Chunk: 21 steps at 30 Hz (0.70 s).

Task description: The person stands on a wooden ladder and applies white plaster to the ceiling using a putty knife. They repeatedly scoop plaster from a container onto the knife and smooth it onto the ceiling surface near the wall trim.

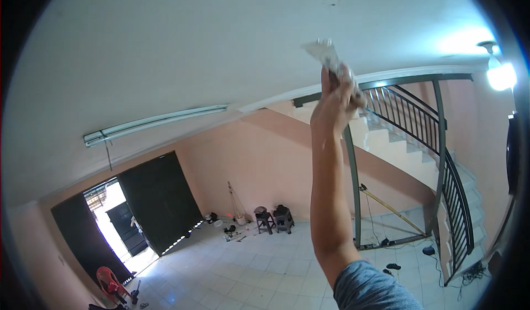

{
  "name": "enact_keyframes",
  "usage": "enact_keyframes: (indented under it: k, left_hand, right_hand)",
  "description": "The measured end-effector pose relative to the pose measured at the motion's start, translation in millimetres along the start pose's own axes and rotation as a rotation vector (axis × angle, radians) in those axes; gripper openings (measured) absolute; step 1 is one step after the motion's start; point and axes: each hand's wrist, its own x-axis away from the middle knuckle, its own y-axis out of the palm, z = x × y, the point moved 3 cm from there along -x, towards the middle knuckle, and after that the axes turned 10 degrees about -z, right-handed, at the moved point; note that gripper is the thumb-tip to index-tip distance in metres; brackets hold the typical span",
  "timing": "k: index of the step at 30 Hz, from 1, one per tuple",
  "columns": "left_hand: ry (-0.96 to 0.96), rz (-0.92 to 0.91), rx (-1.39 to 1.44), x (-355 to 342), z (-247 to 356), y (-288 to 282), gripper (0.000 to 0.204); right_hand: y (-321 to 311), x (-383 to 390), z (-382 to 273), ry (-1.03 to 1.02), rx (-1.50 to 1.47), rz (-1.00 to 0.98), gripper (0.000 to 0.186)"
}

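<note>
My right hand is raised toward the white ceiling, closed around the handle of a flat-headed, pale tool, apparently a putty knife or brush. The tool's head points up and left above my fingers; whether it touches the ceiling I cannot tell. My bare forearm and grey-blue sleeve reach up from the lower right. My left hand is out of view.
A fluorescent fitting and glowing bulb hang overhead. A railed staircase and metal frame stand right, with cables on the floor. Dark doors open left, near a red chair. Stools line the back wall.
</note>
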Motion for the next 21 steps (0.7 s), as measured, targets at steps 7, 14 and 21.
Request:
enact_keyframes:
  k: [7,14,21]
  left_hand:
    - [0.109,-0.146,-0.215,-33.1,32.9,38.3,0.026]
    - [0.023,-0.126,-0.26,-19.9,56.4,60.5,0.028]
    - [-0.009,-0.125,-0.156,-22.0,15.8,44.8,0.024]
  right_hand:
    - [35.5,-65.3,-15.6,-0.156,0.023,-0.061,0.026]
    - [44.0,-77.2,-11.7,-0.107,0.069,0.017,0.022]
    - [49.6,-77.9,-7.2,-0.101,0.078,0.052,0.02]
